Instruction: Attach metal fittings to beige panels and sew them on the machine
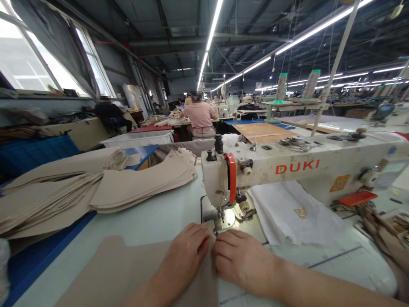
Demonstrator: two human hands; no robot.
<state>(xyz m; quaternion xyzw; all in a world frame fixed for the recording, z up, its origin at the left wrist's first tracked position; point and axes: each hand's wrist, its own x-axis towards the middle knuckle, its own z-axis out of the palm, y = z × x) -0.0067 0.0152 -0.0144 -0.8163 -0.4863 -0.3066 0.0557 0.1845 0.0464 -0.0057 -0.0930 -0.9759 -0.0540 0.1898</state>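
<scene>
A large beige fabric panel (134, 266) lies flat on the pale sewing table in front of me. My left hand (188, 249) is closed on its right edge, fingers curled near the corner. Beside it, my right hand (241, 260) pinches the same edge, fingertips pressed together. Both hands rest just short of the needle area of a white sewing machine (255, 168) with an orange thread-lever guard. The fabric corner reaches toward the metal needle plate (228, 218). What lies under the fingers is hidden.
Stacked beige panels (143, 183) lie on the left, partly over a blue surface. A white cloth (297, 213) with small gold-coloured bits sits under the machine arm. Dark straps (380, 238) hang at the right. A person in pink (198, 116) sits ahead.
</scene>
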